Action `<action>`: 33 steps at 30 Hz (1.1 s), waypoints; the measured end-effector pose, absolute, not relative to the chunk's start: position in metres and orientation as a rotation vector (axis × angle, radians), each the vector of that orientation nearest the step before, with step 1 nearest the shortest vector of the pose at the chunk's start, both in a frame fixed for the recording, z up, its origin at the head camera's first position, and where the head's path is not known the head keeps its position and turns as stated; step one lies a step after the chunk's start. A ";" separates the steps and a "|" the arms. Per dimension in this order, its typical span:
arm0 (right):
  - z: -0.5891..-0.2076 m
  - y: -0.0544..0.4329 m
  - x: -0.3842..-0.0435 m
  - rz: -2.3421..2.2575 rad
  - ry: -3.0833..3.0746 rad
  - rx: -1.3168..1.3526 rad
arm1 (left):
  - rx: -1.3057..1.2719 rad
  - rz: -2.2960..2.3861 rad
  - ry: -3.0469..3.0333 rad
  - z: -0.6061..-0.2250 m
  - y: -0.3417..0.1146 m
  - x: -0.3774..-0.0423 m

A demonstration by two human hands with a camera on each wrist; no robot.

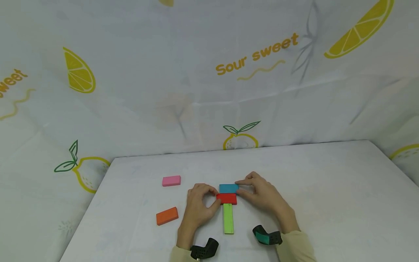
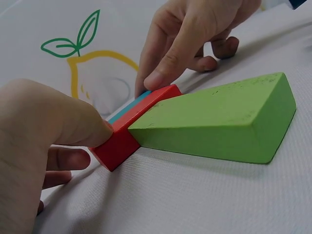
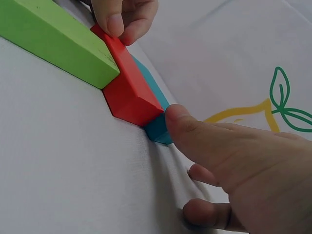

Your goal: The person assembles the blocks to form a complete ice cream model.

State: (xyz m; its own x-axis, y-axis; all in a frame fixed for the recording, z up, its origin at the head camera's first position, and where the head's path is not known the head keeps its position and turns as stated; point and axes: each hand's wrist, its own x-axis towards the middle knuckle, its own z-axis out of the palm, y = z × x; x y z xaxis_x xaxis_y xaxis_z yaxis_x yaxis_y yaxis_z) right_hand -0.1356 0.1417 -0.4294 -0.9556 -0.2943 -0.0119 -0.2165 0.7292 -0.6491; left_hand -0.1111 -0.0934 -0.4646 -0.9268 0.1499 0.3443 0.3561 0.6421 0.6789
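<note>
Three wooden blocks lie against one another on the white cloth. A green block [image 1: 228, 219] points lengthwise toward me, its far end meeting the long side of a red block [image 1: 227, 199]. Behind the red one, side by side with it, lies a blue block [image 1: 228, 188]. My left hand [image 1: 199, 206] pinches the red block's left end with thumb and index finger. From the other side, my right hand [image 1: 266, 195] holds the blue block's right end, thumb at the near corner and index finger at the far one. In the right wrist view that thumb [image 3: 183, 124] touches the blue end face.
Off to the left lie a pink block [image 1: 171, 181] and, closer to me, an orange block [image 1: 167, 216]. White cloth covers the table [image 1: 327, 189]. Behind it hangs a lemon-print curtain [image 1: 147, 91]. Each wrist wears a black strap device.
</note>
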 end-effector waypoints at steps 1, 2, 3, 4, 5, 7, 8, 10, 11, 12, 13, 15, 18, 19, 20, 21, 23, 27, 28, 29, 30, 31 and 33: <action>-0.429 0.141 -0.136 -1.034 2.813 -0.416 | -0.410 -1.158 -2.607 -0.464 -0.093 -0.111; -0.429 0.140 -0.136 -1.029 2.814 -0.415 | -0.411 -1.159 -2.608 -0.464 -0.093 -0.111; -0.429 0.139 -0.136 -1.024 2.817 -0.417 | -0.411 -1.161 -2.610 -0.464 -0.093 -0.111; -0.429 0.138 -0.136 -1.022 2.816 -0.410 | -0.410 -1.164 -2.611 -0.464 -0.093 -0.111; -0.428 0.137 -0.135 -1.019 2.816 -0.405 | -0.410 -1.167 -2.612 -0.464 -0.093 -0.111; -0.428 0.137 -0.135 -1.021 2.813 -0.396 | -0.408 -1.172 -2.613 -0.464 -0.093 -0.111; -0.428 0.137 -0.135 -1.021 2.811 -0.393 | -0.408 -1.174 -2.614 -0.464 -0.093 -0.112; -0.428 0.137 -0.135 -1.020 2.809 -0.391 | -0.404 -1.175 -2.615 -0.464 -0.093 -0.112; -0.428 0.137 -0.135 -1.018 2.809 -0.387 | -0.402 -1.176 -2.615 -0.465 -0.093 -0.112; -0.429 0.137 -0.135 -1.018 2.810 -0.386 | -0.397 -1.177 -2.616 -0.465 -0.093 -0.112; -0.429 0.137 -0.135 -1.016 2.811 -0.389 | -0.391 -1.176 -2.617 -0.465 -0.093 -0.111; -0.430 0.137 -0.135 -1.010 2.816 -0.387 | -0.379 -1.171 -2.615 -0.465 -0.093 -0.111; -0.431 0.137 -0.135 -1.013 2.817 -0.389 | -0.355 -1.154 -2.610 -0.466 -0.092 -0.111; -0.431 0.137 -0.135 -1.015 2.817 -0.387 | -0.347 -1.146 -2.607 -0.466 -0.092 -0.111; -0.431 0.137 -0.135 -1.016 2.817 -0.387 | -0.341 -1.137 -2.605 -0.467 -0.092 -0.111; -0.431 0.137 -0.135 -1.020 2.817 -0.389 | -0.336 -1.130 -2.603 -0.467 -0.092 -0.111; -0.431 0.136 -0.135 -1.020 2.818 -0.387 | -0.325 -1.121 -2.604 -0.467 -0.092 -0.112; -0.432 0.134 -0.135 -1.013 2.830 -0.401 | -0.314 -1.122 -2.614 -0.467 -0.092 -0.112; -0.431 0.134 -0.136 -1.008 2.836 -0.410 | -0.313 -1.125 -2.617 -0.467 -0.092 -0.112; -0.431 0.134 -0.135 -1.008 2.838 -0.414 | -0.310 -1.129 -2.621 -0.467 -0.092 -0.112; -0.432 0.134 -0.135 -1.005 2.841 -0.417 | -0.309 -1.128 -2.625 -0.467 -0.092 -0.112; -0.431 0.133 -0.135 -1.004 2.842 -0.412 | -0.307 -1.126 -2.628 -0.466 -0.092 -0.112; -0.432 0.133 -0.136 -1.004 2.842 -0.411 | -0.306 -1.128 -2.631 -0.466 -0.093 -0.112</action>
State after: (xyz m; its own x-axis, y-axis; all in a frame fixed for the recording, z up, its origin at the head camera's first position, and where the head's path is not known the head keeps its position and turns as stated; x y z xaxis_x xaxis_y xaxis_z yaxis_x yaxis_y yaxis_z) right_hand -0.1356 0.1333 -0.4317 -0.9587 -0.2844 -0.0038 -0.2190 0.7465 -0.6284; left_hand -0.1119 -0.0926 -0.4661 -0.9436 0.0890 0.3188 0.2923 0.6759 0.6766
